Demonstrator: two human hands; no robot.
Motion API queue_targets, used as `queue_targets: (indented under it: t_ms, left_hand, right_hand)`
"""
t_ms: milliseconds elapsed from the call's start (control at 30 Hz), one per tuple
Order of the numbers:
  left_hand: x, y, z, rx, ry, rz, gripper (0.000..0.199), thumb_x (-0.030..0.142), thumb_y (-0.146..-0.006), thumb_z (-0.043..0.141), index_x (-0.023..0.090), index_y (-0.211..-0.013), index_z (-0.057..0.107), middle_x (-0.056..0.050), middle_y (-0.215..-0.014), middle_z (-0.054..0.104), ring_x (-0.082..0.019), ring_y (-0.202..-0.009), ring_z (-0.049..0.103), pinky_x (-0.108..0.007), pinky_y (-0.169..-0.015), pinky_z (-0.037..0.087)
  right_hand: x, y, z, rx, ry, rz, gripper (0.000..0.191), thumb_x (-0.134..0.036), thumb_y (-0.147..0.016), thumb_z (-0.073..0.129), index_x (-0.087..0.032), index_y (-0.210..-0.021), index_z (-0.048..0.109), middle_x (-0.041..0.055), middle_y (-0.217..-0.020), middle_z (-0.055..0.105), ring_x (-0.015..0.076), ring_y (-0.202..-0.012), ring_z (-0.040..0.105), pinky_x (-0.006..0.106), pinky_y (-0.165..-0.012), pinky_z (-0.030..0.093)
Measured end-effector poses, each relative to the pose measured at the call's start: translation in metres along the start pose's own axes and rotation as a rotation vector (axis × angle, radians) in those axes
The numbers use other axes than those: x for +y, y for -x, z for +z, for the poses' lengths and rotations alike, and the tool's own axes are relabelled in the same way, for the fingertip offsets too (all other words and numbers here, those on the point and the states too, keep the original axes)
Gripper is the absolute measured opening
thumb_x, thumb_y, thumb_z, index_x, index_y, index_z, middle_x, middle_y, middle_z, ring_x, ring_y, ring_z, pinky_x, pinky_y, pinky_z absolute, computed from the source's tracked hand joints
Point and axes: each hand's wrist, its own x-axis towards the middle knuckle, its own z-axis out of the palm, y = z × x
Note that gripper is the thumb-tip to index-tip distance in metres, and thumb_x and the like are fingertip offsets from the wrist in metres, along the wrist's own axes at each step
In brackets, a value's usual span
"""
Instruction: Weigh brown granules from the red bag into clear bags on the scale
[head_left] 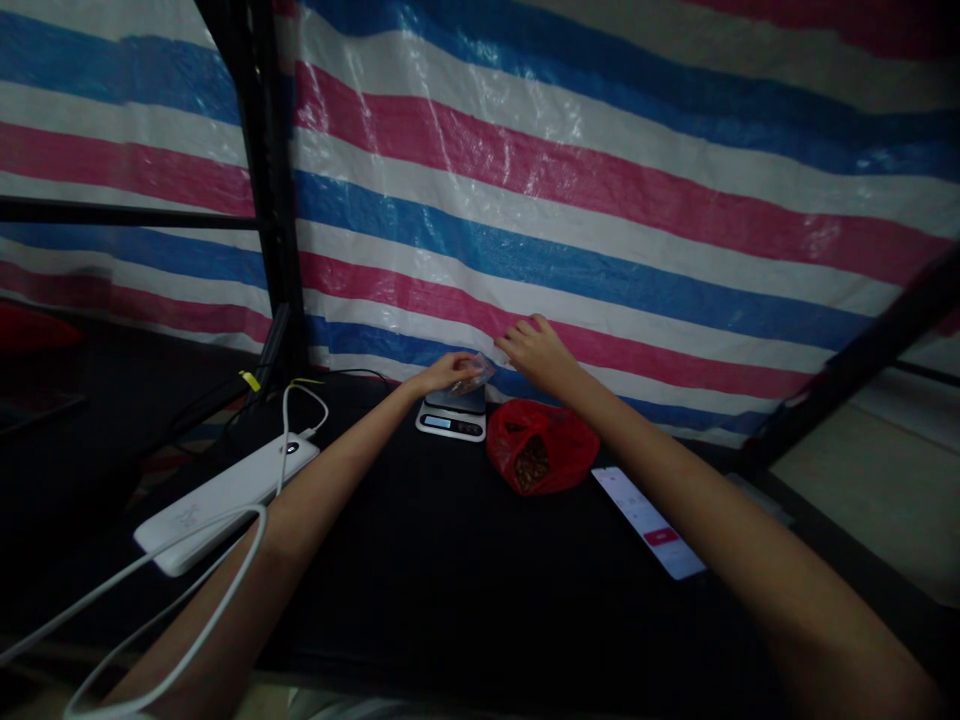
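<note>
Clr bag [478,374] in L hand [448,370]

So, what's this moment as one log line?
left hand: holds clear bag, at scale | right hand: raised near red bag, grip unclear | phone: lit

A flat black tabletop [450,590] spreads out below and in front of both hands; a small digital scale [450,424] with a lit display sits on it, just under the left hand [448,374]; a red plastic bag [566,445] rests beside the scale, below the right hand [538,352], its opening showing small brown pieces [532,464]; a phone [639,512] with a lit screen lies nearer the person than the right hand and farther right; a white power bank [225,495] with a white cable [324,408] plugged in lies well left of the left hand.
</note>
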Motion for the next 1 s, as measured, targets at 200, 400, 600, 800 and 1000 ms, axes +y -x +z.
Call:
queue_targets:
  t_ms: [200,400,600,800,1000]
  left_hand:
    - [-0.018,0.009,-0.007,0.063,-0.439,-0.035,0.053,0.048,-0.073,0.054,0.009,-0.109,0.054,-0.011,-0.101,0.060,-0.022,-0.087,0.055,-0.031,-0.077,0.040]
    - [-0.015,0.016,0.002,0.077,-0.655,-0.010,0.063,0.051,-0.072,0.055,0.014,-0.121,0.044,-0.013,-0.116,0.048,-0.026,-0.107,0.042,-0.038,-0.091,0.033]
    - [0.076,0.021,0.033,0.143,-0.667,0.387,0.057,0.049,-0.077,0.049,0.019,-0.124,0.040,-0.011,-0.126,0.038,-0.026,-0.117,0.032,-0.039,-0.099,0.024]
    - [0.127,0.050,0.083,-0.348,-0.784,0.762,0.053,0.046,-0.068,0.061,0.024,-0.114,0.050,-0.008,-0.121,0.047,-0.026,-0.115,0.036,-0.042,-0.103,0.017]
    - [0.095,0.060,0.092,-0.368,-1.047,0.840,0.045,0.035,-0.055,0.075,0.020,-0.094,0.059,-0.006,-0.095,0.059,-0.024,-0.099,0.045,-0.043,-0.106,0.008]
  right_hand:
    - [0.018,0.048,-0.004,-0.272,-0.264,0.119,0.031,-0.027,-0.076,0.056,-0.020,-0.106,0.055,0.0095,-0.104,0.060,0.0252,-0.094,0.053,0.035,-0.078,0.035]
    - [0.012,0.102,0.014,-0.627,-0.541,0.195,0.036,-0.027,-0.065,0.066,-0.025,-0.100,0.061,0.0060,-0.091,0.065,0.0245,-0.081,0.061,0.028,-0.061,0.041]
    - [0.002,0.115,0.038,-0.598,-0.551,0.231,0.030,-0.022,-0.067,0.065,-0.022,-0.097,0.061,0.0079,-0.094,0.065,0.0256,-0.086,0.061,0.029,-0.066,0.043]
    - [-0.008,0.109,0.050,-0.362,-0.607,0.155,0.040,-0.028,-0.078,0.055,-0.022,-0.118,0.050,0.0092,-0.113,0.058,0.0228,-0.096,0.058,0.030,-0.078,0.042]
    - [-0.023,0.110,0.052,-0.411,-0.495,0.104,0.021,-0.017,-0.081,0.048,-0.016,-0.099,0.059,0.0110,-0.098,0.063,0.0202,-0.090,0.059,0.027,-0.077,0.041]
